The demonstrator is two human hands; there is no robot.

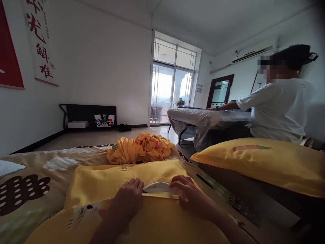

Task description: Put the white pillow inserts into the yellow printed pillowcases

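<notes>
Both of our forearms reach in from the bottom edge onto a yellow pillow (106, 183) that lies across the patterned bedspread (22, 189) straight ahead of us. Our left hand (128, 198) rests on the pillowcase with its fingers curled down at the edge of the opening, and our right hand (186, 191) sits just beside it, fingers bent and pinching the other end of that same edge. Between the two hands the case gapes a little, and a strip of the white inner pillow (157, 188) shows through the slit. Whether either hand fully grips the cloth or only presses on it, we cannot tell.

Beyond the pillow lies a crumpled heap of orange-yellow fabric (141, 148). On our right a second yellow pillow (264, 164) with a carrot print rests higher up, well apart from our hands. Farther back another person (279, 108) in a white shirt leans over a covered table (203, 118).
</notes>
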